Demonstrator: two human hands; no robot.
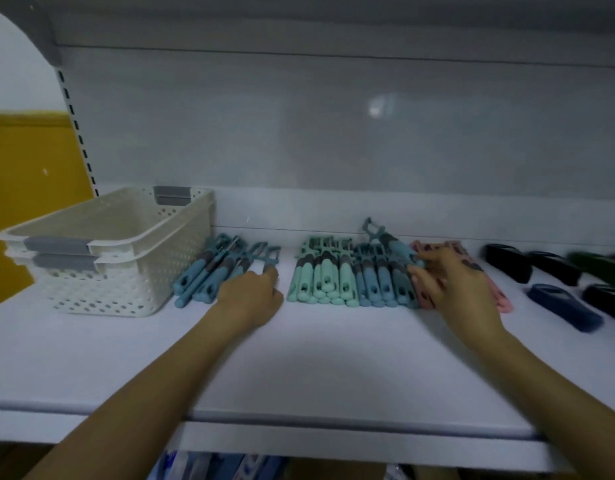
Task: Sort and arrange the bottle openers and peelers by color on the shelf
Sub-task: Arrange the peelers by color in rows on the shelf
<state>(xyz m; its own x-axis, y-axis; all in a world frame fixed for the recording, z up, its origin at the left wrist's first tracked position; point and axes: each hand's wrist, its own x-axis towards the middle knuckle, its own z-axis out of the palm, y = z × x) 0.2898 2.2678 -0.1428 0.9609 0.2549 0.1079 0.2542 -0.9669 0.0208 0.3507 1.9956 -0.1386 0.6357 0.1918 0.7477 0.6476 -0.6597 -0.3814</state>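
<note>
Handling: you should find each peeler light and stiff, with a smooth moulded handle that probably slides easily on the shelf (299,368), so neighbours may shift when nudged.
Hold point: take the thick handle near its middle, not the thin forked blade head, which looks like the weak and sharp end.
Raised blue peeler (389,242): it tilts head-up towards the back edge, above the row of sorted blue peelers (375,285).
Right grip (455,282): narrow; its fingertips appear to pinch the raised blue peeler's handle end while the palm hovers over the pink peelers (503,303).
Left grip (254,296): it reaches the rightmost piece of the loose blue peelers (209,275); blur and the back of the hand hide the fingers, so you cannot tell whether it pinches or only touches.
Rows: mint peelers (316,282) touch the sorted blue peelers, handles towards the front edge.
Loose pile: the blue heap lies crossed and angled, so lift pieces one at a time, or they will likely drag each other.
Right end: dark bottle openers (507,263) lie apart from one another.
Left back corner: stacked baskets (126,258).
</note>
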